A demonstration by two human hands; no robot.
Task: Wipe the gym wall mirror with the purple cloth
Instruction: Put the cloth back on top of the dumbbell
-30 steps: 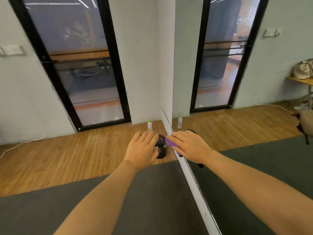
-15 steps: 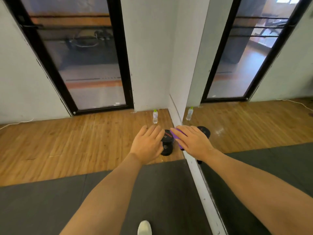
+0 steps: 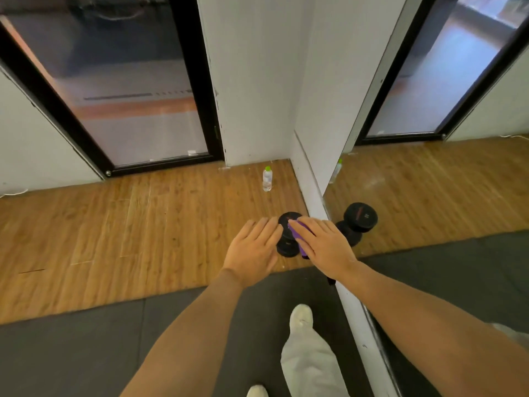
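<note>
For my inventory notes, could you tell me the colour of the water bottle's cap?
Green, on the water bottle in the head view.

Glossy wood floor [image 3: 143, 224], matt mat [image 3: 71, 353]

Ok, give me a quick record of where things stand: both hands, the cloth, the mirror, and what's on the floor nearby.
left hand: open, fingers straight, holds nothing, beside the right hand
right hand: fingers fairly straight, laid flat over the cloth
purple cloth: mostly hidden under the right hand; a strip shows at its left edge
mirror: on the right; contact with cloth unclear
dumbbell: black, on the floor by the mirror's base
water bottle: upright, green cap, near the corner
</note>
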